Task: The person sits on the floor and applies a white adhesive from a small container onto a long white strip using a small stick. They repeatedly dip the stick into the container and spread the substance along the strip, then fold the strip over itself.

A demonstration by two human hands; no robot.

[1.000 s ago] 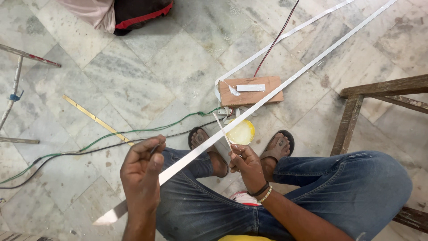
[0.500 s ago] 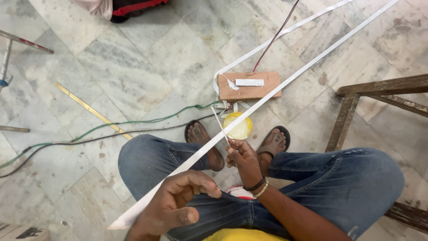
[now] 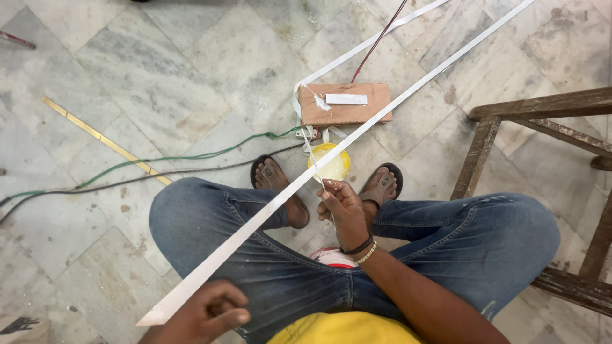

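That long white strip [image 3: 331, 153] runs diagonally from the lap out across the marble floor [image 3: 159, 83]; looks light, thin and bendy, so it'll sag if held at 1 end only. Left hand [image 3: 204, 312] curls around the near cut end; right hand [image 3: 341, 207] pinches a thin white sliver beside the strip, above the yellow tub [image 3: 335, 167].

The left hand [image 3: 204, 313] is sitting low near the lap, fingers curled loosely inward, its grip partly out of view at the frame's bottom edge. The right hand [image 3: 341, 207] is reaching forward between the knees, forearm extended, fingers pinching together, wristbands showing at the wrist.
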